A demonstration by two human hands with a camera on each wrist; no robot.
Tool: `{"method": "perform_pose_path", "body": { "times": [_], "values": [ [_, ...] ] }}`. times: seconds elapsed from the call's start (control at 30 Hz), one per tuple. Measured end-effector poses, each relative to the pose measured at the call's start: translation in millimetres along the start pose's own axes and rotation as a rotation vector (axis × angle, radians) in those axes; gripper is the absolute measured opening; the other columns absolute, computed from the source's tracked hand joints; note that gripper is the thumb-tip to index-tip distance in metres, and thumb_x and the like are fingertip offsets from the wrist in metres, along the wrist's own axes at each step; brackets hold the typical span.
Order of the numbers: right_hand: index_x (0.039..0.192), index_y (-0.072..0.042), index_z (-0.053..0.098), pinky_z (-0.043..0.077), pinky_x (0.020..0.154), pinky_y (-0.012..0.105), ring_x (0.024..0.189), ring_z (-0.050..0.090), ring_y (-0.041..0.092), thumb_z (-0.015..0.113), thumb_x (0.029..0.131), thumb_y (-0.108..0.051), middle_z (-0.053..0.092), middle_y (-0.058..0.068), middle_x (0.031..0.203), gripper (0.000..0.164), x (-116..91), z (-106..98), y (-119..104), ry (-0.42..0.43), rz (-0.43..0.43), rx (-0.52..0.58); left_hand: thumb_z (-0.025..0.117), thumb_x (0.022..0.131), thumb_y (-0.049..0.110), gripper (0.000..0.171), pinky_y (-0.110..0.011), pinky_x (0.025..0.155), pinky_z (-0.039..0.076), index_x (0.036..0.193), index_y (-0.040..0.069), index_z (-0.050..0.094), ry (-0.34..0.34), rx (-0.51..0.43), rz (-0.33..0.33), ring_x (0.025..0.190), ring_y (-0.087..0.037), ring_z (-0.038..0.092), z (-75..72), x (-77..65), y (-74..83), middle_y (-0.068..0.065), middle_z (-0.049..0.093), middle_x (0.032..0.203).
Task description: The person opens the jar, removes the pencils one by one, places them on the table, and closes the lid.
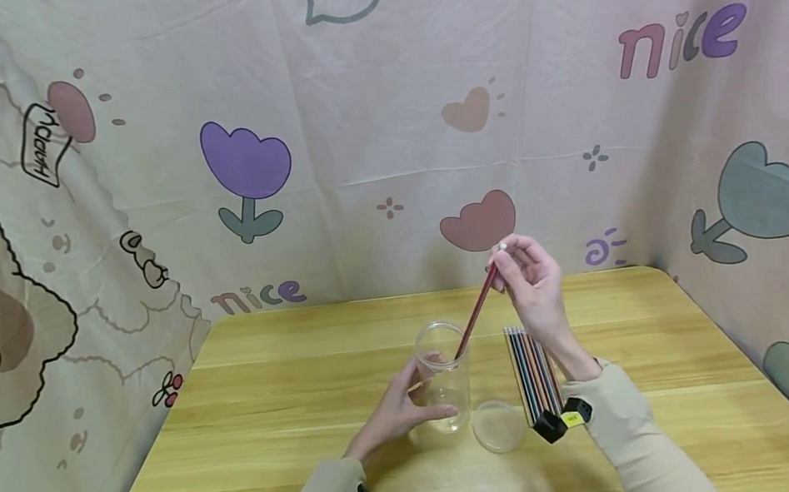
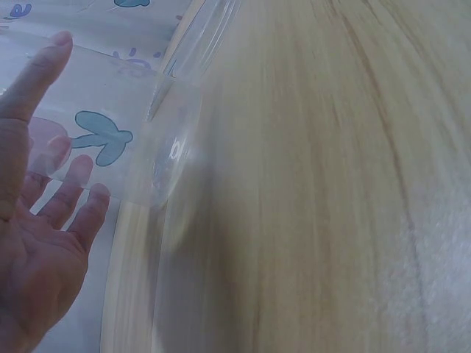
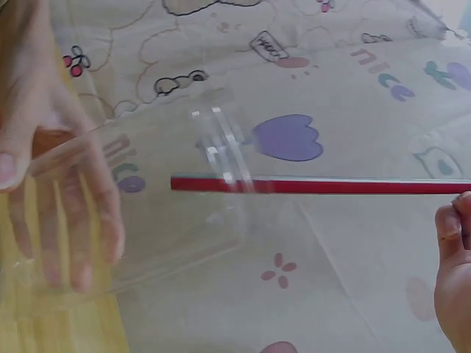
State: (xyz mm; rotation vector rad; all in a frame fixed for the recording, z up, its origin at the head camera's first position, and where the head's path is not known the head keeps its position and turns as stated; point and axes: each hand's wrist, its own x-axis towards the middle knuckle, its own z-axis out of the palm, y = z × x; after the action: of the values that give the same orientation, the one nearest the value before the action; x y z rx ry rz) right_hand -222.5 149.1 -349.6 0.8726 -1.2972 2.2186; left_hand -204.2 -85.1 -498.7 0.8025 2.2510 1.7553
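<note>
A clear plastic jar [image 1: 457, 384] stands on the table, its mouth uncovered. My left hand [image 1: 394, 414] grips it low down, with the thumb on the near side and the fingers behind; these fingers [image 3: 109, 213] show through the wall in the right wrist view. Above and right of the jar, my right hand [image 1: 538, 289] pinches a red pencil [image 1: 477, 308] near its white-tipped upper end. The pencil slants down to the left. Its flat lower end lies just inside the rim, seen through the clear plastic [image 3: 210, 184] in the right wrist view.
A round clear lid [image 1: 498, 426] lies flat just right of the jar. Beyond it, several pencils [image 1: 531, 370] of different colours lie side by side under the right forearm. A printed cloth [image 1: 361, 116] hangs behind the wooden table [image 1: 272, 398].
</note>
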Motion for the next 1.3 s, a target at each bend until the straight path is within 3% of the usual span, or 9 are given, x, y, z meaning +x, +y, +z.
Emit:
{"method": "perform_pose_path", "body": {
  "times": [0.23, 0.4, 0.73, 0.87, 1.1, 1.3],
  "values": [
    [0.103, -0.001, 0.061, 0.051, 0.054, 0.014, 0.064, 0.057, 0.010, 0.057, 0.099, 0.003, 0.068, 0.007, 0.091, 0.008, 7, -8, -14, 0.080, -0.039, 0.198, 0.086, 0.079, 0.013, 0.078, -0.053, 0.118, 0.041, 0.146, 0.011, 0.044, -0.009, 0.000, 0.022, 0.137, -0.032, 0.051, -0.1, 0.9, -1.2, -0.008, 0.052, 0.149],
    [0.102, 0.005, 0.060, 0.051, 0.054, 0.016, 0.065, 0.057, 0.014, 0.055, 0.099, 0.006, 0.068, 0.011, 0.089, 0.007, 11, -19, -20, 0.119, -0.085, 0.311, 0.086, 0.079, 0.014, 0.076, -0.053, 0.119, 0.041, 0.144, 0.020, 0.046, -0.007, 0.006, 0.025, 0.137, -0.031, 0.051, 0.1, 0.8, -1.6, -0.006, 0.052, 0.149],
    [0.104, 0.009, 0.058, 0.045, 0.050, 0.022, 0.062, 0.050, 0.017, 0.051, 0.100, 0.006, 0.066, 0.015, 0.086, 0.008, 13, -42, -30, 0.208, -0.104, 0.399, 0.086, 0.079, 0.014, 0.078, -0.052, 0.119, 0.041, 0.146, 0.015, 0.044, -0.009, -0.002, 0.022, 0.138, -0.032, 0.050, -0.4, 0.8, -1.4, -0.008, 0.051, 0.149],
    [0.105, 0.010, 0.059, 0.045, 0.050, 0.022, 0.062, 0.050, 0.018, 0.050, 0.100, 0.007, 0.067, 0.016, 0.086, 0.011, 12, -52, -30, 0.201, -0.075, 0.389, 0.086, 0.079, 0.013, 0.078, -0.051, 0.118, 0.042, 0.145, 0.016, 0.044, -0.009, -0.007, 0.021, 0.137, -0.033, 0.051, -0.4, 0.5, -1.2, -0.008, 0.051, 0.149],
    [0.103, 0.002, 0.070, 0.050, 0.050, 0.016, 0.061, 0.060, 0.012, 0.062, 0.095, 0.005, 0.073, 0.010, 0.083, 0.012, 6, -74, -27, 0.268, 0.052, 0.189, 0.085, 0.080, 0.013, 0.078, -0.051, 0.118, 0.043, 0.146, 0.013, 0.044, -0.012, -0.004, 0.039, 0.137, -0.035, 0.052, -0.2, -0.1, -0.8, -0.010, 0.051, 0.149],
    [0.110, 0.009, 0.070, 0.052, 0.052, 0.017, 0.066, 0.068, 0.013, 0.062, 0.093, 0.009, 0.077, 0.011, 0.084, 0.019, 0, -92, -20, 0.277, 0.151, 0.124, 0.085, 0.080, 0.014, 0.079, -0.053, 0.118, 0.042, 0.146, 0.010, 0.042, -0.014, -0.006, 0.054, 0.136, -0.037, 0.052, -0.3, -0.2, -0.7, -0.012, 0.053, 0.147]
  ]
}}
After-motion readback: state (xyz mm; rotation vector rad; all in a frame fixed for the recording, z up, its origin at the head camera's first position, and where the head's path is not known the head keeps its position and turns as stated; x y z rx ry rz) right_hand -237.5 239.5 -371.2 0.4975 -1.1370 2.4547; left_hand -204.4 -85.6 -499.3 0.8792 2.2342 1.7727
